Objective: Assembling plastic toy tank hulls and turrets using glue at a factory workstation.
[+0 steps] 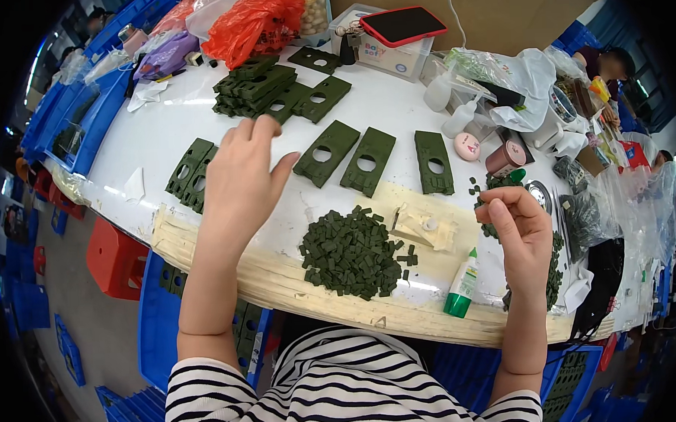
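The heap of small dark green pieces (350, 251), at lower centre, could have scattered, I judged, if a hand brushed it. The left hand (240, 181), left of centre, was open, back upward, partly covering two hull-shaped plates (195, 158). The right hand (523, 230), right of centre, curled its fingers toward the thumb; its grip I could not tell.

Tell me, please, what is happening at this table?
A person has an open left hand near green plates. The right hand is pinched near small green pieces; whether it holds one is unclear. A heap of pieces lies between the arms, with a cream block and a bottle to its right.
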A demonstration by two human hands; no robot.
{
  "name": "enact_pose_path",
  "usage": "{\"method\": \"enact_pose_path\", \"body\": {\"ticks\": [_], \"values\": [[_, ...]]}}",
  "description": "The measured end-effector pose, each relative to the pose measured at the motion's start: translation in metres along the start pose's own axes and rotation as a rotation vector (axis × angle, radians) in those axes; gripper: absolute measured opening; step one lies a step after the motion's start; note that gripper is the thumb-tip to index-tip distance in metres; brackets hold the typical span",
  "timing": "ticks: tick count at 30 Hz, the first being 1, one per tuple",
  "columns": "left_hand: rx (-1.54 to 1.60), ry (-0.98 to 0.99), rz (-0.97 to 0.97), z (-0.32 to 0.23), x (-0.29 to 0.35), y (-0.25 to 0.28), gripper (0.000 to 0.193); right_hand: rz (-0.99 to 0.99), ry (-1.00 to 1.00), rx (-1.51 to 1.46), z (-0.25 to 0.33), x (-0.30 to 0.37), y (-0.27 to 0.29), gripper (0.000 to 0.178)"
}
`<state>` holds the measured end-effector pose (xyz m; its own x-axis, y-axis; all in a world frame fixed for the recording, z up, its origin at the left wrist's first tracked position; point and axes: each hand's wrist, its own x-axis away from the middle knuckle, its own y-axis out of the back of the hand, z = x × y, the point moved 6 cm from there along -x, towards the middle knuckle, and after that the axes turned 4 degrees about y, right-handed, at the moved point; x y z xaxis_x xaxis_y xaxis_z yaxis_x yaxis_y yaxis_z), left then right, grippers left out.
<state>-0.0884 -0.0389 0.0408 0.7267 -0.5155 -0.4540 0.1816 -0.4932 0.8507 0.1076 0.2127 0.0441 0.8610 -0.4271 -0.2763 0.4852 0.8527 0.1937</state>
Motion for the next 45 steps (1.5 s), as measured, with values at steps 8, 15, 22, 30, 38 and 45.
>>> {"method": "enact_pose_path", "body": {"ticks": [8,15,22,30,38,45], "values": [[-0.162,0.143,-0.018,0.045,0.063,0.013,0.029,-0.025,0.022,0.005,0.004,-0.001,0.012,0.017],[-0.285,0.083,-0.11,0.043,0.072,0.016,0.025,-0.044,0.153,0.452,0.014,-0.015,0.035,0.01],[0.412,-0.132,-0.009,-0.051,0.023,0.039,0.03,0.109,-0.111,0.806,-0.038,-0.025,0.069,0.01],[0.802,-0.476,0.056,-0.122,-0.015,0.012,0.069,0.169,-0.161,0.924,-0.061,-0.029,0.064,0.013],[0.846,-0.42,0.165,-0.1,-0.005,-0.02,0.077,0.198,-0.188,0.929,-0.061,-0.029,0.06,0.013],[0.87,-0.396,0.099,-0.092,-0.012,-0.016,0.078,0.228,-0.178,0.955,-0.067,-0.027,0.061,0.015]]}}
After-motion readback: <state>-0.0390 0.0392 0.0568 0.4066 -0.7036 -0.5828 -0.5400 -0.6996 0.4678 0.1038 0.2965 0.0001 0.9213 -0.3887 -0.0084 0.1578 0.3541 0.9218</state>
